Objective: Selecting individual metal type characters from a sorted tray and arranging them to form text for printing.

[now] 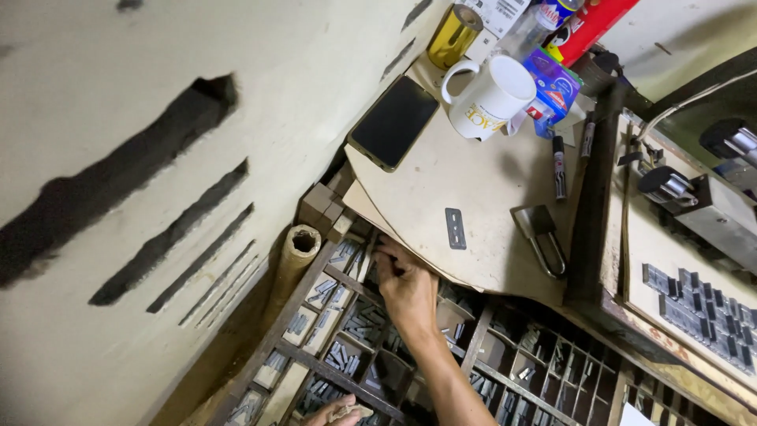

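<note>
My right hand reaches up from the bottom edge into a wooden type case of many small compartments holding grey metal type pieces. Its fingertips are curled down into a compartment at the case's top, just under the edge of a pale board. Whether they pinch a piece is hidden. Only a sliver of my left hand shows at the bottom edge, over the case's lower compartments; its fingers are bent, and what they hold is not visible.
On the board lie a black phone, a white mug, a padlock, a marker and a small metal plate. A cream wall with dark slots is at left. A press bed with set type is at right.
</note>
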